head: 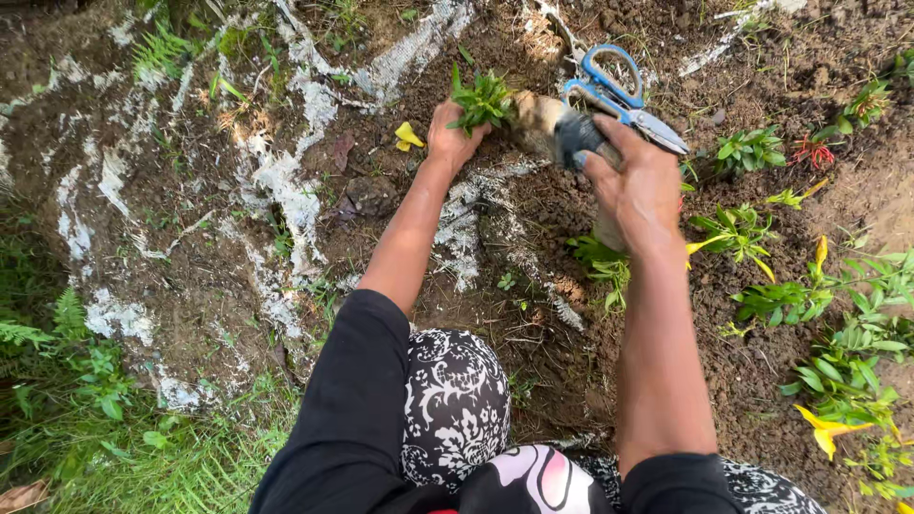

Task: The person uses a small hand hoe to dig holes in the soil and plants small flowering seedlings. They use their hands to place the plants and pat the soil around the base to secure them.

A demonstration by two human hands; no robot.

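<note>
Nearest the camera, a patterned black-and-white garment point(452, 405) sits between two black sleeves. Farther out, small green plants point(819, 314) grow in bare soil on the right, and a low leafy plant point(605, 266) stands just below the right hand point(640, 186), which is clenched around a dark-handled tool point(571, 133). Beside it, the left hand point(452, 141) grasps a green seedling point(483, 100) at ground level. Blue-handled scissors point(619, 90) lie just beyond, touching the soil.
</note>
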